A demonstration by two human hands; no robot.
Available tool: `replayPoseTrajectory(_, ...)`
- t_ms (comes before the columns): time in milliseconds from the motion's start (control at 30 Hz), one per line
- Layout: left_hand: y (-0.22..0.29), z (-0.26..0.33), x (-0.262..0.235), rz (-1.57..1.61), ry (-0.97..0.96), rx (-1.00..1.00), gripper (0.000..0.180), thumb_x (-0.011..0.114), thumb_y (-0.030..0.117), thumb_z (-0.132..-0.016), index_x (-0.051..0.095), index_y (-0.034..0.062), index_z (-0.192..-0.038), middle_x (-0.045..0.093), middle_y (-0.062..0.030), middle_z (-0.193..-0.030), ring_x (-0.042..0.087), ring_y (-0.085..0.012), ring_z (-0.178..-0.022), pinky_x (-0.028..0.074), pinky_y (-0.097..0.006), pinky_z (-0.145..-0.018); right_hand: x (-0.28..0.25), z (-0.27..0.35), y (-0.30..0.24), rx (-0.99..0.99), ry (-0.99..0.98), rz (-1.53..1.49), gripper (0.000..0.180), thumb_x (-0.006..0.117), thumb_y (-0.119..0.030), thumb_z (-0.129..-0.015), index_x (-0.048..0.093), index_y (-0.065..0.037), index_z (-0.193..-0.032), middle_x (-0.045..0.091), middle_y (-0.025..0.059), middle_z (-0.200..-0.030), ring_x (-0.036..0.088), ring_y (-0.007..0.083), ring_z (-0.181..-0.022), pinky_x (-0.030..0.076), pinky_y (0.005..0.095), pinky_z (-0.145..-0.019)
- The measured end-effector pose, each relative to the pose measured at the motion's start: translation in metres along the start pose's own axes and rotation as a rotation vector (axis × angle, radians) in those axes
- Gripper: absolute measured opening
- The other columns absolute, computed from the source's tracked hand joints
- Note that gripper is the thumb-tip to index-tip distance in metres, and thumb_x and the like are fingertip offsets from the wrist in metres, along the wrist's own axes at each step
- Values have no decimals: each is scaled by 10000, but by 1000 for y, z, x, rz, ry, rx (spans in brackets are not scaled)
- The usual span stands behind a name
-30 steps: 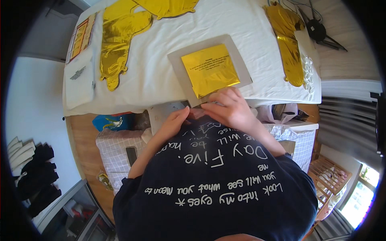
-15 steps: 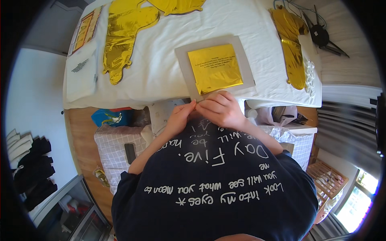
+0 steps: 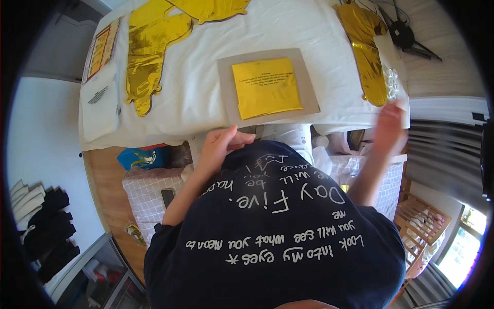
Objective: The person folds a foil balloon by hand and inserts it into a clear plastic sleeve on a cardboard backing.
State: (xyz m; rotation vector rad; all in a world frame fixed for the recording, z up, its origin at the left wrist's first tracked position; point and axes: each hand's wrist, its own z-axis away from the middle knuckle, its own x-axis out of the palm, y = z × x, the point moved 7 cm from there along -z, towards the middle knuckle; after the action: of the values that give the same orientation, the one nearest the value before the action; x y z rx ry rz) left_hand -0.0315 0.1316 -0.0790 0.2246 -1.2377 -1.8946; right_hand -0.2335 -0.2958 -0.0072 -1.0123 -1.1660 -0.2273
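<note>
A flat square of folded gold foil (image 3: 267, 87) with small print lies on a grey card (image 3: 309, 100) by the near edge of the white-covered table (image 3: 200, 77). My left hand (image 3: 222, 147) is just below that edge, near the card's lower left corner. Its thumb points up and its fingers stretch rightward, with nothing visible in them. My right hand (image 3: 390, 131) is off to the right by the table's corner, smeared by motion. Just above it are small white loops (image 3: 392, 85) and a flat gold foil balloon (image 3: 369, 67). Whether it holds anything cannot be made out.
Another gold foil balloon (image 3: 144, 67) lies at the left, and more gold foil (image 3: 213, 9) at the far edge. A white packet (image 3: 100, 105) and a printed sheet (image 3: 100, 49) sit far left. A black device with arms (image 3: 401, 33) stands at the back right.
My hands were together at the card's near edge, fingers pinched. My right hand has since swung right to the table's corner; the left stays near the edge, its fingers now stretched.
</note>
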Motion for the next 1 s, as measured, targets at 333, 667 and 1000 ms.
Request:
replayPoseTrajectory(333, 22, 3, -47, -586, -152, 365, 311, 604, 264, -1051, 727, -22, -1040, 780, -124, -1071, 732, -198, -979, 563, -336, -866, -53, 45, -182, -171, 6, 644, 492, 649, -324, -988, 578, -23, -1371, 336, -64, -666, 284, 42, -536, 256, 271, -475)
replayPoseTrajectory(667, 44, 0, 1, -958, 257, 802, 699, 888, 204, -824, 599, 90, -1450, 689, -29, -691, 645, -139, -570, 514, -289, -544, 47, 84, 125, 415, -499, 1219, 792, 600, 47, -979, 210, -38, -1663, 759, 101, -1127, 669, 81, -813, 512, 205, -643)
replayPoseTrajectory(1000, 55, 11, -4, -1026, 129, 1074, 509, 889, 141, -793, 761, 159, -1285, 630, -86, -649, 605, -201, -523, 462, -327, -518, 60, 94, 148, -139, -523, 1443, 540, 795, -25, -906, 608, -67, -1412, 779, 84, -1019, 681, 114, -723, 535, 255, -601)
